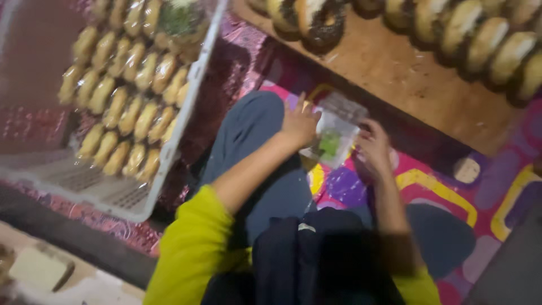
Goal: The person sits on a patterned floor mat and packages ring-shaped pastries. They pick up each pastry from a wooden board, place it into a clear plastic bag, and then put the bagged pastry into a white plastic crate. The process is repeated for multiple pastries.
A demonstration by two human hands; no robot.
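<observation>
Seated on a patterned floor mat (446, 197), a person in a yellow-green top works a clear plastic bag (333, 138) between both hands. The left hand (299, 123) grips the bag's near-left edge, fingers curled on the plastic; the right hand (374, 148) pinches its opposite side, though blur makes the exact finger hold hard to read. A green patch (contents or print, not clear which) shows through the plastic between the two hands.

Just beyond the hands runs the dark edge of a low wooden board (406, 73), where a row of filled, dark-edged buns (480, 39) lines the far side, the row cut off by the top of the picture. One small pale round piece (466, 169) lies on the mat to the right of the right hand, well apart from it.

Left of the left hand, past the person's grey-trousered knee (254, 130), a white slatted tray (169, 141) holds rows of wrapped golden buns (121, 107); its near end stands bare. Open mat lies only in a narrow strip between knee, board edge and hands. Dark cloth in the lap hides the lower forearms. A pale block (39, 268) at lower left is too blurred to identify.
</observation>
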